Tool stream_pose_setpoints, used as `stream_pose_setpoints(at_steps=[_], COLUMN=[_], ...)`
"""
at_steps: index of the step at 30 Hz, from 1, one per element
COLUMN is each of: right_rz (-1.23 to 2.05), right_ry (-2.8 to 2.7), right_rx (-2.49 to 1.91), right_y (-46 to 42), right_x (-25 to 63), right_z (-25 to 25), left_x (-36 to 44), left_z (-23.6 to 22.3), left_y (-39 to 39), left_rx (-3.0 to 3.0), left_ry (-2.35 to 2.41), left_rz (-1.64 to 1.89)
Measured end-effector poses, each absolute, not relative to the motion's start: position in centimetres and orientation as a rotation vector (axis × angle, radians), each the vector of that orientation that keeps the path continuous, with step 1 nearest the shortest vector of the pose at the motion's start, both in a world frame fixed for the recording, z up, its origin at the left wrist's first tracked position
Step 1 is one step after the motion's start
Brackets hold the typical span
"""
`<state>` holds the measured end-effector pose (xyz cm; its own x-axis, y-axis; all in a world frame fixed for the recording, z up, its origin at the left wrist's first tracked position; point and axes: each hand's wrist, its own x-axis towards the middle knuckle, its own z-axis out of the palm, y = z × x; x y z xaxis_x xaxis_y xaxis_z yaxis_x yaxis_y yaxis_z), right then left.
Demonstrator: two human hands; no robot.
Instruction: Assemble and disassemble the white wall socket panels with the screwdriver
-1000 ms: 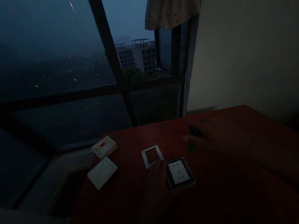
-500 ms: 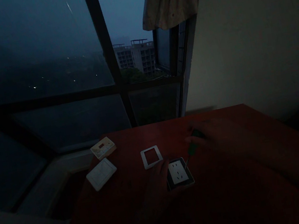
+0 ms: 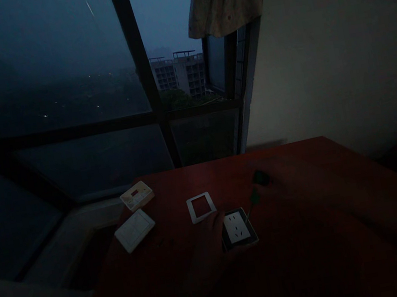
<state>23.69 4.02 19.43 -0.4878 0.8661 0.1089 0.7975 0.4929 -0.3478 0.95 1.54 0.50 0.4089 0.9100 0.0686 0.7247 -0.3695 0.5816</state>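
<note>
A wall socket [image 3: 236,228] with a white face and dark surround lies face up in its box on the red-brown table. My left hand [image 3: 208,235] is closed around its left side, fingers at the far edge and thumb at the near one. In my right hand [image 3: 274,179] is a screwdriver [image 3: 254,197] with a green handle. Its shaft slants down to the right edge of the socket, and the tip appears to touch there. Just beyond my left fingers lies a white square frame [image 3: 193,212]. Dim light hides much of both hands.
At the table's left edge lie a white switch panel [image 3: 135,230] and a cream mounting box [image 3: 137,196]. Small dark bits [image 3: 160,244] lie near the panel. Windows rise behind the table [image 3: 221,170], a wall [image 3: 335,54] at the right.
My right hand has shifted slightly about the screwdriver handle and is blurred. The screwdriver tip stays at the socket's right edge. My left hand keeps its hold.
</note>
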Motion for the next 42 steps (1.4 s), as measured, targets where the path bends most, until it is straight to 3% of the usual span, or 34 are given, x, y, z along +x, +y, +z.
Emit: stream_pose_setpoints(at_steps=[4, 10, 16, 22, 31, 38, 42], right_rz=[0.518, -0.095, 0.329, -0.134, 0.211, -0.093, 0.12], right_ry=[-2.515, -2.542, -2.667, -2.586, -2.642, -2.611, -2.677], right_rx=[-1.298, -1.76, -1.328, -1.76, -1.44, -1.71, -1.448], right_y=[3.5, 3.1, 2.4, 2.6, 2.3, 2.7, 2.9], right_x=[23.3, 22.7, 22.6, 21.8, 22.3, 22.0, 22.5], right_z=[19.9, 19.7, 20.7, 20.4, 20.8, 20.2, 20.6], left_x=[0.9, 0.8, 0.7, 0.7, 0.6, 0.7, 0.7], left_z=[0.4, 0.5, -0.3, -0.3, -0.4, -0.2, -0.1], left_y=[1.6, 1.6, 1.6, 1.6, 1.6, 1.7, 1.7], left_rx=[2.217, 2.237, 2.228, 2.259, 2.251, 2.234, 2.23], left_ry=[1.388, 1.366, 1.386, 1.363, 1.369, 1.379, 1.369], left_rz=[0.519, 0.53, 0.566, 0.603, 0.575, 0.565, 0.565])
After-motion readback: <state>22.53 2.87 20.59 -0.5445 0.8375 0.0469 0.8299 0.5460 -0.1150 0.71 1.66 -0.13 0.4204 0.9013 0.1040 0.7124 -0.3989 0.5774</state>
